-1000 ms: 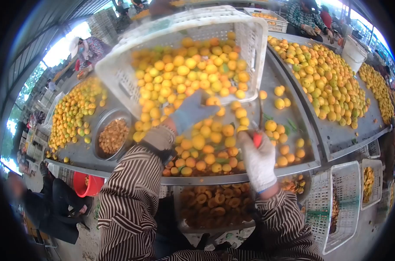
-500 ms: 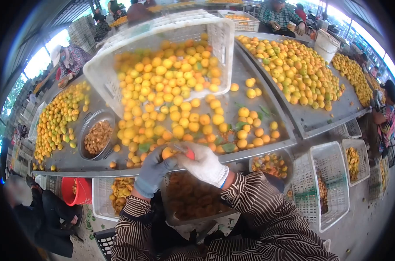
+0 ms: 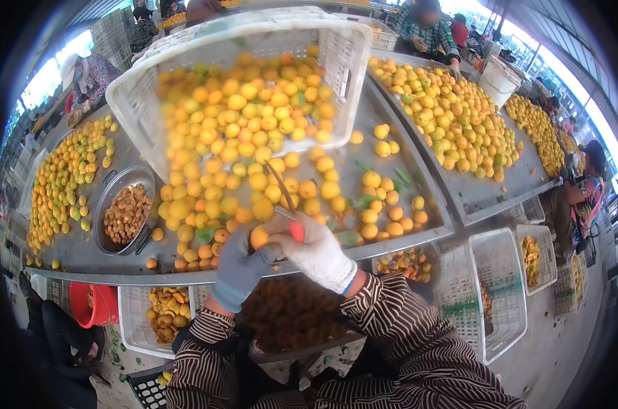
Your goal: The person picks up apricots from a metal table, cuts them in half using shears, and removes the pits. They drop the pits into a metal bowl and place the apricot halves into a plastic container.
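Note:
Above the table's front edge, my left hand (image 3: 239, 269) in a grey glove is closed on an orange-yellow apricot (image 3: 259, 236). Right beside it, my right hand (image 3: 316, 253) in a white knitted glove grips a red-handled knife (image 3: 297, 230), whose thin blade points up and away over the fruit. The two hands touch or nearly touch near the apricot. Just beyond them, loose apricots (image 3: 254, 180) spill from a white plastic crate (image 3: 353, 88) tipped on its side. Below my hands, a container of dark brown contents (image 3: 292, 310) sits in shadow.
A metal bowl of brown pits (image 3: 126, 215) stands on the metal table (image 3: 418, 235) at left. Another apricot heap (image 3: 452, 116) lies at right. Below are a red bucket (image 3: 94, 305), a crate of split fruit (image 3: 167, 313) and white crates (image 3: 498, 293). Several people work around.
The knife's blade now shows raised above my right hand; before, it was hidden near the fruit. My head view has shifted slightly, and the hands stay together.

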Action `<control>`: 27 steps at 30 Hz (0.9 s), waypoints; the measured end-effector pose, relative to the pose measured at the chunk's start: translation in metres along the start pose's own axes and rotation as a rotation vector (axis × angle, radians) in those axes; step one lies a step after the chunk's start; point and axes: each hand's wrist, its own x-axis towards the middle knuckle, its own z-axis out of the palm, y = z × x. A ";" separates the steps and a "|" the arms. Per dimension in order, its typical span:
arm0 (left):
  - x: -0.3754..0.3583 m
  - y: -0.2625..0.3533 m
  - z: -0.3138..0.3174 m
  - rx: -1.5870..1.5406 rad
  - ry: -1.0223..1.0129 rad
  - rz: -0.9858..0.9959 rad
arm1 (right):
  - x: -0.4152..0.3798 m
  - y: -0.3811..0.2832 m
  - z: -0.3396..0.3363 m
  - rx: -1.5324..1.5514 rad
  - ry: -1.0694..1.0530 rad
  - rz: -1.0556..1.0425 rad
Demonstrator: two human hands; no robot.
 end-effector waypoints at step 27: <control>-0.004 0.007 -0.022 -0.083 -0.172 0.047 | -0.007 0.007 0.003 -0.629 -0.007 -0.096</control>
